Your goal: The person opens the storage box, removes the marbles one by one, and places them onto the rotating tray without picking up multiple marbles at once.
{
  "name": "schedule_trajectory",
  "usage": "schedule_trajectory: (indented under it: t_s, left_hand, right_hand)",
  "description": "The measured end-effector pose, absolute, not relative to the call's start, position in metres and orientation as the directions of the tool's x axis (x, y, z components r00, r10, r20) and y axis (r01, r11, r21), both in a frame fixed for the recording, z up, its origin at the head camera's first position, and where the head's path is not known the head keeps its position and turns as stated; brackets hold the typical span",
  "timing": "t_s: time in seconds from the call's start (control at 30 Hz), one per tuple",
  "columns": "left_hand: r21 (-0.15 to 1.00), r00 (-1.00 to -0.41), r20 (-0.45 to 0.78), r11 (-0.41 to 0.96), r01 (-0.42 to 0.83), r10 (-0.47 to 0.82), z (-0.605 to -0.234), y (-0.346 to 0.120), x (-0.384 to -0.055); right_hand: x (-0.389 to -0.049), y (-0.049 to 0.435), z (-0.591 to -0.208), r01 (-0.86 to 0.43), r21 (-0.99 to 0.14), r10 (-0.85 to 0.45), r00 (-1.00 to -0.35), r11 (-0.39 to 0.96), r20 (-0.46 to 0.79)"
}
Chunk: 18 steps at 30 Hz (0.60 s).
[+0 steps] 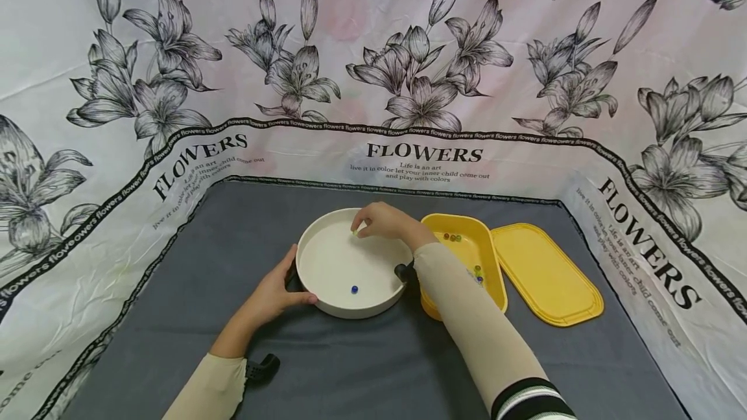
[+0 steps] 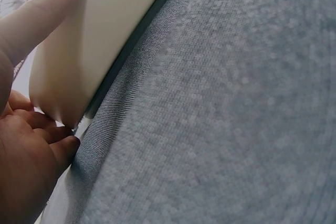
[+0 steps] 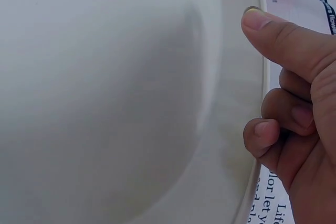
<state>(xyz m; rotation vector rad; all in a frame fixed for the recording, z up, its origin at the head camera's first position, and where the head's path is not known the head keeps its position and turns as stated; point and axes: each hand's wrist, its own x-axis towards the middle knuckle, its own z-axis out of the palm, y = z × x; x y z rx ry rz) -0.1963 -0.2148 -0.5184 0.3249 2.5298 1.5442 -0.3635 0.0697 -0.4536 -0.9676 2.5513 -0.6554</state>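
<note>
A round white dish with a low wall lies on the grey cloth, and one blue marble sits inside it near the front. My left hand grips the dish's left side; in the left wrist view the thumb lies along the outer wall and the fingers reach to its base. Over the far right part of the dish, my right hand pinches a small yellowish marble between thumb and index finger. Most of that marble is hidden by the thumb.
A yellow box stands right of the dish, partly behind my right forearm, with several coloured marbles in it. Its yellow lid lies flat farther right. Floral fabric hangs behind the grey cloth.
</note>
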Motion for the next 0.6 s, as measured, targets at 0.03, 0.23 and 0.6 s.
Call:
schedule_trajectory:
  t_s: [0.03,0.23,0.6]
  left_hand:
    - [0.891,-0.963,-0.023,0.442,0.102,0.269,-0.519,-0.214,-0.196]
    - [0.895,-0.963,-0.031,0.437,0.092,0.266,-0.521,-0.213,-0.195]
    - [0.901,-0.965,-0.016,0.422,0.098,0.261,-0.519,-0.215,-0.198]
  right_hand:
    - [-0.363,0.070,-0.455,-0.532,-0.525,-0.685,-0.714,0.664,-0.144]
    - [-0.362,0.070,-0.460,-0.531,-0.525,-0.684,-0.716,0.665,-0.143]
    - [-0.363,0.076,-0.443,-0.557,-0.511,-0.694,-0.711,0.655,-0.114]
